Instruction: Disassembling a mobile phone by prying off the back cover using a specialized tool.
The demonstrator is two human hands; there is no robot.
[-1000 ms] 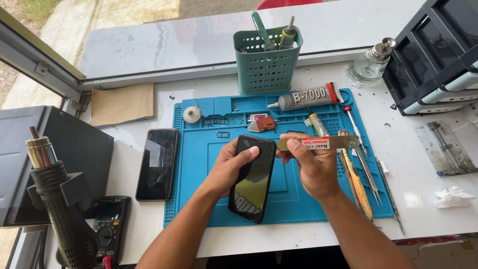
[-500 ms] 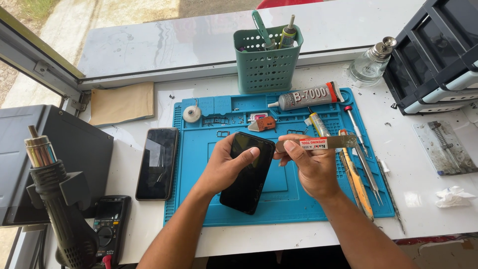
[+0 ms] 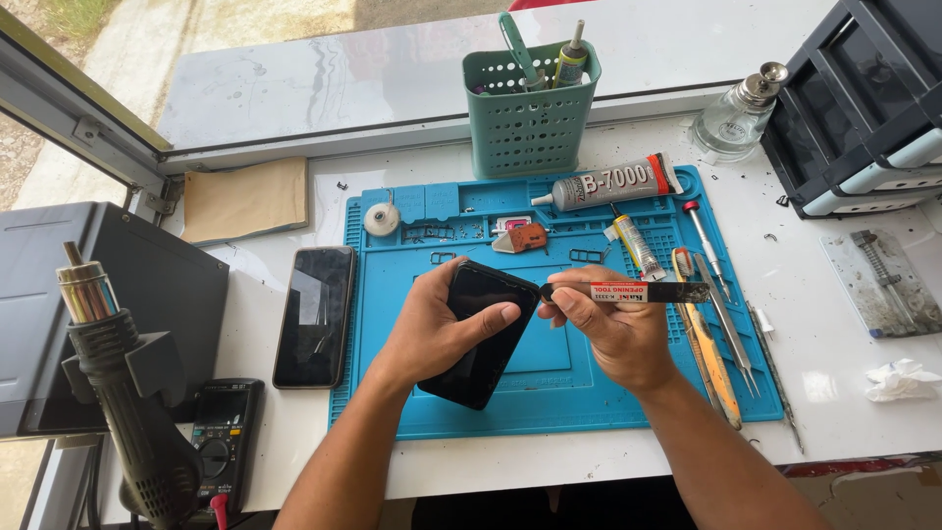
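My left hand (image 3: 437,329) grips a black smartphone (image 3: 479,334) tilted above the blue work mat (image 3: 549,393), thumb across its dark face. My right hand (image 3: 608,334) pinches a flat metal opening tool (image 3: 648,291) with a red-and-white label. The tool's left tip touches the phone's upper right edge. Both hands hover over the middle of the mat.
A second black phone (image 3: 314,314) lies left of the mat. A grey glue tube (image 3: 613,183), small tube (image 3: 638,245), screwdrivers and tweezers (image 3: 721,314) lie on the mat's right. A green tool basket (image 3: 530,123), glass bottle (image 3: 731,118), hot-air gun (image 3: 128,412) and multimeter (image 3: 224,437) surround it.
The phone has been turned in my left hand so its top edge now meets the opening tool's tip. My right hand stayed almost in place.
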